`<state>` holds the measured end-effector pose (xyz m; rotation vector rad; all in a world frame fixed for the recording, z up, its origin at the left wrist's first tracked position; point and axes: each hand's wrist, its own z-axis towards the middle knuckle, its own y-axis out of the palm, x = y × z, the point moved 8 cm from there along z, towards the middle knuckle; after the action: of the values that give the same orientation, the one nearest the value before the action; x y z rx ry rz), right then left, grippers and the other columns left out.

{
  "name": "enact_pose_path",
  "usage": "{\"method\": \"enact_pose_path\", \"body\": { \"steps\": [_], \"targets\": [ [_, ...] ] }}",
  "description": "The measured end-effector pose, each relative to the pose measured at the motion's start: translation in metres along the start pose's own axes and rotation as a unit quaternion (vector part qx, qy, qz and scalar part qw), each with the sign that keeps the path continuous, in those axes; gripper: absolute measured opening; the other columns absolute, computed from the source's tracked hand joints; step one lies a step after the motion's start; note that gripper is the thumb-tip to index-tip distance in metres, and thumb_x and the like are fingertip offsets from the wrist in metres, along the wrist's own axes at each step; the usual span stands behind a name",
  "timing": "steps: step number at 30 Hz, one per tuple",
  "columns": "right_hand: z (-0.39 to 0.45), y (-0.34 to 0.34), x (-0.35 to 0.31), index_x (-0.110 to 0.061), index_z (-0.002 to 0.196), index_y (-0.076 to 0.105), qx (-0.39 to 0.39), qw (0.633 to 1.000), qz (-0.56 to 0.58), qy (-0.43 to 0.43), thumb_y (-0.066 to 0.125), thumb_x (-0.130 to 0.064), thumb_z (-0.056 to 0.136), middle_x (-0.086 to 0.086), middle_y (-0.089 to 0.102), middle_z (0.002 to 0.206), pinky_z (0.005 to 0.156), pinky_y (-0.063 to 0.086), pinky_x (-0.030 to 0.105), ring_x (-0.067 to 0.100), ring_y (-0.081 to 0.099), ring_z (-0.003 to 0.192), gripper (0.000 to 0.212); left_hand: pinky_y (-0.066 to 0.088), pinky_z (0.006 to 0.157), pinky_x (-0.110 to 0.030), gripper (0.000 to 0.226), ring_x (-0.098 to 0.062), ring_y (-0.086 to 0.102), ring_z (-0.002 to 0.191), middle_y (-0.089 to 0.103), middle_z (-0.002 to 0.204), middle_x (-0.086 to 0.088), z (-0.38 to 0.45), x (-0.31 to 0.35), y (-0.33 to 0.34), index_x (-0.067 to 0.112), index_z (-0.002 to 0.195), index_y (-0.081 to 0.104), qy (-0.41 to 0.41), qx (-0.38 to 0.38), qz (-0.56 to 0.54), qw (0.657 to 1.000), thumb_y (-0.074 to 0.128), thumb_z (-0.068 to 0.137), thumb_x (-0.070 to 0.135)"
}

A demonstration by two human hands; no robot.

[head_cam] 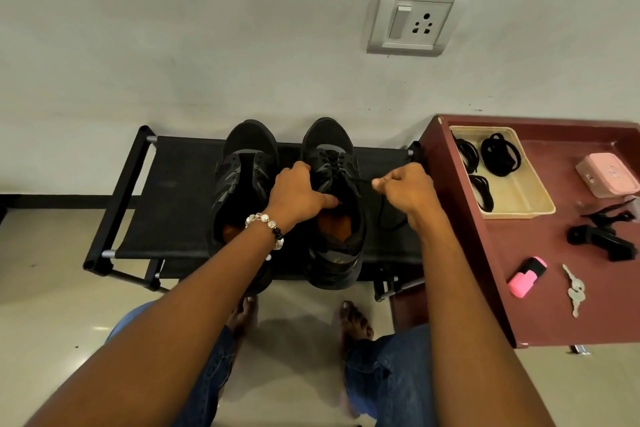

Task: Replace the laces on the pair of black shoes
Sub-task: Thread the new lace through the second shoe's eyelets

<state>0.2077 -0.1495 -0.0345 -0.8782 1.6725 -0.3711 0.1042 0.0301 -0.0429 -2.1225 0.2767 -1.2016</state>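
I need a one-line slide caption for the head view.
Left hand steadies the right shoe on the rack while right hand pulls its lace.

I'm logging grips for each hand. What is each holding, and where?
Right hand pinches the black lace near its free end. Left hand grips the right shoe at its tongue and collar.

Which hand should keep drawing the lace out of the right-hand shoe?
Right. The right hand already pinches the lace, while the left hand steadies the shoe.
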Motion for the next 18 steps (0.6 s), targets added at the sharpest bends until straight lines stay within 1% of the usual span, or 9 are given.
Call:
{"method": "enact_pose_path", "body": {
  "steps": [3, 6, 8, 10, 12, 14, 15, 17, 18],
  "targets": [
    [0.004, -0.02, 0.023, 0.005, 0.103, 0.065, 0.069, 0.994, -0.033, 0.077, 0.07, -0.019, 0.087, 0.02, 0.065, 0.115, 0.091, 0.05, 0.039, 0.037, 0.06, 0.109, 0.029, 0.048, 0.096, -0.039, 0.087, -0.028, 0.048, 0.122, 0.05, 0.132, -0.01, 0.0, 0.001, -0.001, 0.009, 0.138, 0.042, -0.002, 0.005, -0.006, 1.0, 0.086, 0.068, 0.036],
    [-0.002, -0.031, 0.031, -0.003, 0.111, 0.058, 0.105, 0.98, -0.112, 0.128, 0.065, -0.018, 0.089, 0.021, 0.057, 0.124, 0.097, 0.045, 0.05, 0.042, 0.054, 0.114, 0.028, 0.047, 0.097, -0.037, 0.086, -0.028, 0.048, 0.123, 0.05, 0.133, -0.01, -0.001, 0.001, -0.002, 0.009, 0.138, 0.042, -0.003, 0.006, -0.007, 1.0, 0.086, 0.069, 0.033],
    [-0.004, -0.032, 0.023, -0.007, 0.116, 0.058, 0.107, 0.973, -0.171, 0.116, 0.065, -0.02, 0.089, 0.02, 0.054, 0.128, 0.1, 0.041, 0.049, 0.042, 0.047, 0.121, 0.032, 0.047, 0.097, -0.036, 0.085, -0.028, 0.048, 0.123, 0.05, 0.133, -0.011, -0.002, 0.002, -0.003, 0.008, 0.138, 0.042, -0.002, 0.007, -0.009, 1.0, 0.086, 0.069, 0.032],
    [-0.001, -0.025, 0.005, -0.013, 0.121, 0.061, 0.092, 0.978, -0.184, 0.033, 0.07, -0.025, 0.088, 0.016, 0.054, 0.13, 0.101, 0.04, 0.047, 0.038, 0.044, 0.124, 0.037, 0.046, 0.092, -0.032, 0.082, -0.027, 0.049, 0.121, 0.051, 0.131, -0.01, -0.004, 0.002, -0.004, 0.008, 0.136, 0.043, -0.002, 0.008, -0.014, 1.0, 0.086, 0.07, 0.031],
    [-0.001, -0.009, -0.015, -0.019, 0.117, 0.067, 0.033, 0.993, -0.085, -0.071, 0.074, -0.026, 0.085, 0.008, 0.062, 0.119, 0.099, 0.046, 0.04, 0.026, 0.054, 0.115, 0.034, 0.044, 0.085, -0.027, 0.079, -0.025, 0.052, 0.117, 0.053, 0.128, -0.009, -0.005, 0.003, -0.004, 0.007, 0.135, 0.044, -0.001, 0.005, -0.022, 1.0, 0.085, 0.071, 0.029],
    [-0.009, 0.013, -0.026, -0.02, 0.104, 0.073, -0.061, 0.994, 0.022, -0.089, 0.074, -0.024, 0.085, 0.001, 0.07, 0.103, 0.09, 0.049, 0.029, 0.013, 0.061, 0.099, 0.019, 0.044, 0.082, -0.025, 0.077, -0.023, 0.054, 0.114, 0.055, 0.126, -0.009, -0.007, 0.004, -0.005, 0.007, 0.134, 0.045, 0.001, 0.011, -0.027, 1.0, 0.085, 0.071, 0.029],
    [-0.013, 0.021, -0.03, -0.02, 0.098, 0.075, -0.085, 0.992, 0.028, -0.089, 0.073, -0.023, 0.087, -0.001, 0.071, 0.098, 0.085, 0.047, 0.025, 0.01, 0.061, 0.095, 0.012, 0.043, 0.081, -0.024, 0.076, -0.023, 0.054, 0.113, 0.055, 0.126, -0.008, -0.008, 0.005, -0.006, 0.007, 0.133, 0.046, 0.002, 0.014, -0.026, 1.0, 0.085, 0.071, 0.029],
    [-0.013, 0.023, -0.03, -0.016, 0.087, 0.075, -0.07, 0.994, 0.016, -0.084, 0.072, -0.02, 0.087, -0.001, 0.071, 0.092, 0.079, 0.043, 0.023, 0.008, 0.061, 0.09, 0.005, 0.044, 0.079, -0.025, 0.074, -0.023, 0.055, 0.111, 0.056, 0.122, -0.007, -0.009, 0.005, -0.007, 0.006, 0.131, 0.048, 0.003, 0.015, -0.031, 0.999, 0.085, 0.072, 0.029],
    [-0.01, 0.021, -0.026, -0.012, 0.083, 0.074, -0.056, 0.996, 0.018, -0.067, 0.072, -0.018, 0.087, 0.001, 0.071, 0.09, 0.078, 0.043, 0.024, 0.01, 0.061, 0.09, 0.007, 0.045, 0.076, -0.025, 0.07, -0.023, 0.055, 0.108, 0.057, 0.117, -0.007, -0.008, 0.005, -0.006, 0.007, 0.128, 0.05, -0.001, 0.01, -0.032, 0.999, 0.084, 0.072, 0.029]
  ]
}}
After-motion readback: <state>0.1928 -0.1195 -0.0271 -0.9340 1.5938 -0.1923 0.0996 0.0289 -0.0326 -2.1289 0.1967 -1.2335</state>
